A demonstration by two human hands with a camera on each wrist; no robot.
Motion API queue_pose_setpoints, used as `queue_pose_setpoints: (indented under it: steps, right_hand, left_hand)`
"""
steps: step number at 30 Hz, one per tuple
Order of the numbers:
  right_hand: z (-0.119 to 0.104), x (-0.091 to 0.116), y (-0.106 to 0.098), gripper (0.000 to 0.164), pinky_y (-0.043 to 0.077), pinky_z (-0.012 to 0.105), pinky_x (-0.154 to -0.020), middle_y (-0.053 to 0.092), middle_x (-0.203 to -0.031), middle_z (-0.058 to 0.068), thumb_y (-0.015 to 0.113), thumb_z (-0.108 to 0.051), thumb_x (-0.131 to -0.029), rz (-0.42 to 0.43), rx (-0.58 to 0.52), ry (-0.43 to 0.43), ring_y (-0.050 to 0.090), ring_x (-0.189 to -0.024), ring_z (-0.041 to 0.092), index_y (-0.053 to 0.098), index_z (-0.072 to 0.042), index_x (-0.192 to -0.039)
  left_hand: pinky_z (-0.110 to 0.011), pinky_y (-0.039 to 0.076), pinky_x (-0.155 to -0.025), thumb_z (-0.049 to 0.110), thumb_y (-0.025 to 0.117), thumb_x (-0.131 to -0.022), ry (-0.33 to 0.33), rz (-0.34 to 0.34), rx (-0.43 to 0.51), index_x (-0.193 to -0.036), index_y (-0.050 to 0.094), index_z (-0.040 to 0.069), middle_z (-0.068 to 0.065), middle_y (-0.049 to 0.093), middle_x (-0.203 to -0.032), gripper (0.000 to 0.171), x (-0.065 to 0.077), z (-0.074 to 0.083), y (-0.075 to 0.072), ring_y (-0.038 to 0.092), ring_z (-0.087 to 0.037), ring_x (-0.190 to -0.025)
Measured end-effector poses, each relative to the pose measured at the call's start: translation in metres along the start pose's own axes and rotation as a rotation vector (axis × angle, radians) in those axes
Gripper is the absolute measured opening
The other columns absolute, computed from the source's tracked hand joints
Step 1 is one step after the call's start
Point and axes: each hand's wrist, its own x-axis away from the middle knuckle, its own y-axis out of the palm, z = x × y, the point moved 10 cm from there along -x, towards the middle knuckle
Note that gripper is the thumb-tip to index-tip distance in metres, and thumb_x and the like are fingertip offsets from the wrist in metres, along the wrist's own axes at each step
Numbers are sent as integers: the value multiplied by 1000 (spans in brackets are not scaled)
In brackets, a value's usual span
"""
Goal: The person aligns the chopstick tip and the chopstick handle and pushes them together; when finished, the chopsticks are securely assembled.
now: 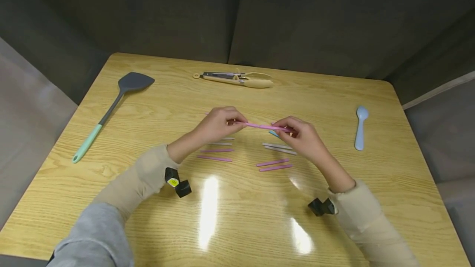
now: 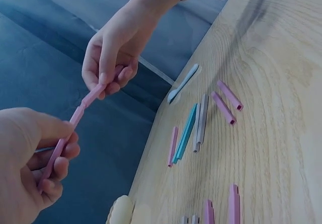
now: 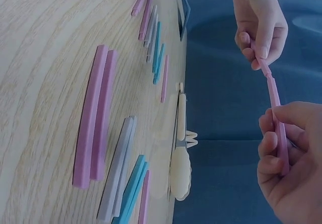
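Observation:
My left hand [image 1: 222, 122] pinches one pink square-sided stick [image 1: 252, 125] between thumb and fingers. My right hand [image 1: 303, 136] grips a second pink stick [image 1: 268, 127]. The two sticks meet end to end in the air above the table, with a narrower joint [image 3: 268, 75] showing between them at a slight bend. In the left wrist view, more pink sticks [image 2: 223, 107] lie below the hands, some with hollow square ends. Grey sticks [image 3: 115, 168] and teal sticks [image 3: 133, 186] lie beside them in the right wrist view.
Loose sticks lie in two groups on the wooden table [image 1: 141, 193]. Cream-tipped tongs [image 1: 237, 79] lie along the back. A dark spatula with a mint handle [image 1: 111, 110] is at the left, a pale blue spoon [image 1: 360, 129] at the right. Dark curtains [image 1: 297, 19] hang behind.

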Motion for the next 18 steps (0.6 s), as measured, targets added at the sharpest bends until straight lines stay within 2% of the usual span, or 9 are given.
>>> queue_pose_setpoints:
  steps: [8,18]
  right_hand:
    - [-7,1,1,11,45,18,-56,63,-84,7,62,-7,-83,26,4,-19,54,-66,11,66,-3,-93]
    - [-24,6,-8,9,44,15,-54,63,-79,7,65,2,-78,115,-22,-158,52,-62,5,67,-1,-87]
  left_hand:
    - [-19,40,-55,14,61,-85,24,46,-55,-89,69,7,1,61,-79,11,5,12,-3,47,-9,-64]
    - [-19,39,-51,10,64,-83,129,158,-46,-86,70,4,-2,62,-78,9,11,27,-10,46,-7,-58]
